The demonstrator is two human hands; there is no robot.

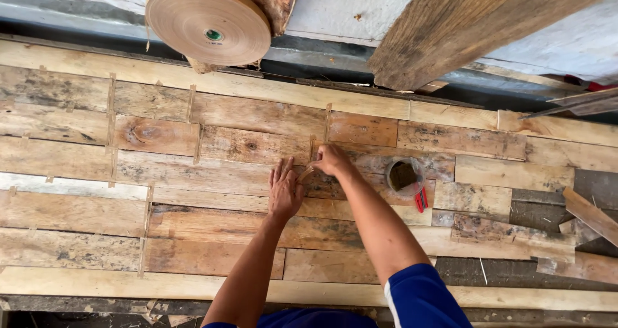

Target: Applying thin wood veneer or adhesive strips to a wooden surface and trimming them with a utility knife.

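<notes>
My left hand (284, 189) lies open, flat on the veneer sheets (212, 173), while my right hand (331, 160), just beside it, pinches a paper tape strip (306, 172); a glue cup (404, 175) sits right of it.

Centre frame: left hand (284, 189) pressed flat, fingers spread, on patchwork of wood veneer sheets (193, 173). Right hand (331, 160) just beside it, pinching a strip of brown tape (305, 173) at a seam. Clear plastic cup (405, 175) right of the hands, red-handled tool (420, 200) touching it. Large tape roll (208, 22) upper left. Rough plank (463, 25) leaning upper right.
</notes>
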